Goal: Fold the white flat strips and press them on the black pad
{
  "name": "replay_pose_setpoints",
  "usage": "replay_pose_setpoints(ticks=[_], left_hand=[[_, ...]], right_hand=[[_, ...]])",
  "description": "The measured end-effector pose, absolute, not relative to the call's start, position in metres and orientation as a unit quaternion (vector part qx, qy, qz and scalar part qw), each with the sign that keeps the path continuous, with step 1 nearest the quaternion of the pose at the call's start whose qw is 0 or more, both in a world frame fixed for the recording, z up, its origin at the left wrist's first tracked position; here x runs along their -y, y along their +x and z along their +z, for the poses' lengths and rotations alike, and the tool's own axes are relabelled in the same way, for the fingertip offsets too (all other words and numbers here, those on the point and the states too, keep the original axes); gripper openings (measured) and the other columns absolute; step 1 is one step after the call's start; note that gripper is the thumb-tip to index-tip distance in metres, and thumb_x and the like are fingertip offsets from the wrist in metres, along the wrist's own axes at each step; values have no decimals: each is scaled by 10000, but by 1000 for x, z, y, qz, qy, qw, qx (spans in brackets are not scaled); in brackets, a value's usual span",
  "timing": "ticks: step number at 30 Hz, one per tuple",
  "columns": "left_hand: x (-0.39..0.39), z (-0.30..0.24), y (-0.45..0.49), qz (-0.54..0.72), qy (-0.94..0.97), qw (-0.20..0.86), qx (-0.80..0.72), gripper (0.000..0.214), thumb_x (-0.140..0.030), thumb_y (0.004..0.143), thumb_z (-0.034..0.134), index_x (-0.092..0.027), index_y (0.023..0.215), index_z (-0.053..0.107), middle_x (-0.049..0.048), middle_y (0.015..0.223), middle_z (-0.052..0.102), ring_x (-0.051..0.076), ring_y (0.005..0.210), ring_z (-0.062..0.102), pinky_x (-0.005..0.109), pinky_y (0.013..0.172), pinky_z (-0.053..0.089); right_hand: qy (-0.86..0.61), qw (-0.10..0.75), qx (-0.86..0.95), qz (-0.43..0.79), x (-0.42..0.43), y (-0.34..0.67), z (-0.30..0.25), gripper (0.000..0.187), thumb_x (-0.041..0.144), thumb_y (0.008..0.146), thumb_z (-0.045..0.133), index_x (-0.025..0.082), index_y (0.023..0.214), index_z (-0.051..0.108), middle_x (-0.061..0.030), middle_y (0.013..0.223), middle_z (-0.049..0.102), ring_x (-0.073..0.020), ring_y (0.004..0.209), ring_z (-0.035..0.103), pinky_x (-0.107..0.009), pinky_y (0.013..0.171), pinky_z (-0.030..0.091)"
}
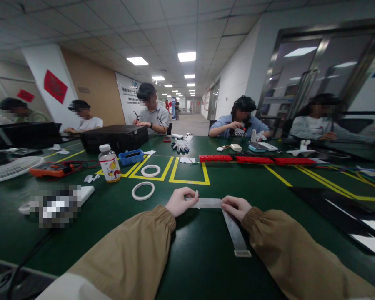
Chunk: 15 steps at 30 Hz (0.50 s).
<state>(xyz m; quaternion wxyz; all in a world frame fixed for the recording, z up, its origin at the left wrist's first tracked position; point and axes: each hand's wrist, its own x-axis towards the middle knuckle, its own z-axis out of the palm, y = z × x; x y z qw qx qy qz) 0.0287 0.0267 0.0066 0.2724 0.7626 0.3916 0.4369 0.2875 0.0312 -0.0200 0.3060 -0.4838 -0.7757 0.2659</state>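
Both hands are occupied, as I read them from my remote station. The left hand (183, 201) pinches one end of a grey strip (210, 203) between thumb and fingers. The right hand (236, 207) grips the same strip at a bend; neither hand is released. The strip is located above the near middle of the green table (200, 266), stretched flat between the two hands. From the right hand it turns toward the near edge and ends in a pale, printed tip (243, 253) (I cannot read the print, nor tell whether that tip touches the tabletop). A small pale piece projects above the left thumb.

Beyond the left hand I record two white rings, the nearer ring (143, 198) on bare green and the farther ring (151, 175) inside a yellow outline. Further left stands an upright bottle (109, 166) with a white cap, near a blue case (131, 157). Red power strips (253, 160) form a row past the right hand. Across the table I note a person in a pale shirt (153, 118), seated behind a black box (115, 138).
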Motion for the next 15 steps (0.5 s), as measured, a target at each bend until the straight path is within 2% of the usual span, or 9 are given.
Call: replay_pose_setpoints(ticks=[7,12,15], left_hand=[[-28,3,28,434,769,261,-390,146,-232,753,589,-154,837,679,20,770,678,129,690,589,212,661,448],[-28,2,27,410,783,219,-413,143,-237,761,564,-174,829,673,1,735,651,121,657,559,204,621,423],[-29,2,27,401,784,241,-408,150,-237,760,560,-172,858,654,1,750,646,119,660,557,201,615,419]], right_hand=[[-488,291,778,269,-26,284,-15,393,510,746,477,145,789,618,-18,601,531,-131,533,474,-238,491,374],[-491,281,781,264,-18,280,-10,323,436,777,472,151,822,617,-20,651,562,-138,585,505,-244,544,411],[-493,272,787,253,-15,279,-7,306,410,788,455,154,823,619,-21,654,568,-145,596,513,-256,557,423]])
